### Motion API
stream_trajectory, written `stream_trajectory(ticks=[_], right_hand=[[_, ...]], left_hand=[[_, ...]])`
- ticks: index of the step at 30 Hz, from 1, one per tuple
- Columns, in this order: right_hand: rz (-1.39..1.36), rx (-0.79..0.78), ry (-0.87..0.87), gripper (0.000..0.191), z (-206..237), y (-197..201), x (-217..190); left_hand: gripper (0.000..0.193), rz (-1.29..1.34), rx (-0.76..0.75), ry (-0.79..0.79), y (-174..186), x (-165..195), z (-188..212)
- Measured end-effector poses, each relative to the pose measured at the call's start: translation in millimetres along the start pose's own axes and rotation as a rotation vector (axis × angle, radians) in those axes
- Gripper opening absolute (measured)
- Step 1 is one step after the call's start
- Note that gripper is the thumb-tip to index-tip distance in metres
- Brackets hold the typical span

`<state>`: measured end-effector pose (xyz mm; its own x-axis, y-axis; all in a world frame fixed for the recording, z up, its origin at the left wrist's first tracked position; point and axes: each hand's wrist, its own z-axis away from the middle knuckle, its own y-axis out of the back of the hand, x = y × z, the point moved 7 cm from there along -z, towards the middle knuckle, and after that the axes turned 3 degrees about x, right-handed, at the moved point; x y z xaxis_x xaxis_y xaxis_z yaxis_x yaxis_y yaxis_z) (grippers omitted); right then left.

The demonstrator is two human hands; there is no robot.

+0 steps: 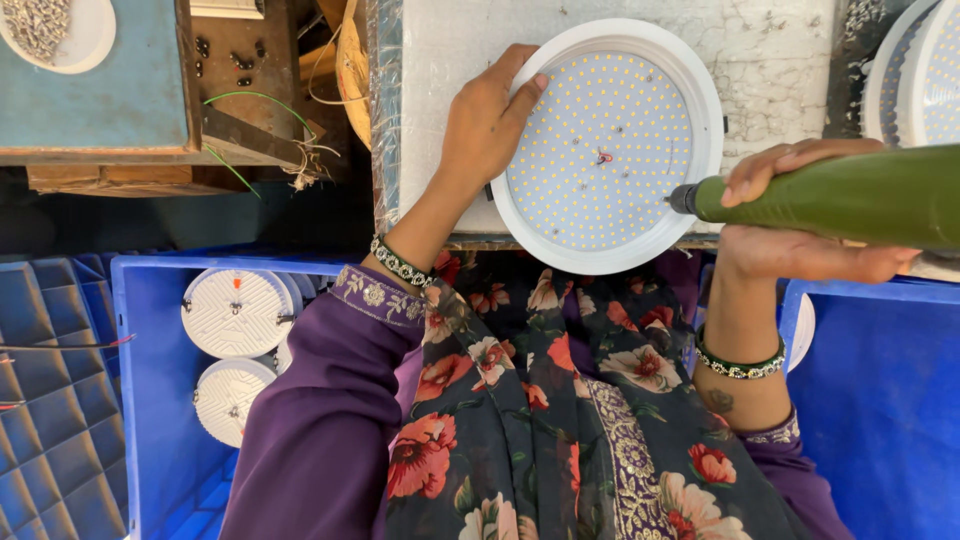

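A round white lamp panel dotted with small yellow diodes lies face up on the worn white worktop, overhanging its near edge. My left hand rests on the panel's left rim, fingers spread over its edge. My right hand grips a green electric screwdriver held sideways, its dark tip touching the panel's right side. A small red and blue wire end sits at the panel's centre.
A blue crate at lower left holds white round lamp backs. Another blue crate stands at lower right. More lamp panels are stacked at top right. A wooden bench with a dish of screws is at top left.
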<state>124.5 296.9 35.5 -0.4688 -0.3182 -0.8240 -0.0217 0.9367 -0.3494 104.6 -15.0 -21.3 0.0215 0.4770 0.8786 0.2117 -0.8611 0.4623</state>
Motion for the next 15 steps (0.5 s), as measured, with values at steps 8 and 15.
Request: stream_trajectory(ticks=[8,15], right_hand=[[-0.044,-0.095,-0.066,0.099,7.8,1.8,-1.1],[0.072,-0.046,-0.003,0.099,20.5,2.8,-13.4]], left_hand=[[0.027,0.011,0.011,-0.043,6.9,8.5,11.7],[0.027,0.027,-0.006,-0.004,6.1,11.1,17.0]])
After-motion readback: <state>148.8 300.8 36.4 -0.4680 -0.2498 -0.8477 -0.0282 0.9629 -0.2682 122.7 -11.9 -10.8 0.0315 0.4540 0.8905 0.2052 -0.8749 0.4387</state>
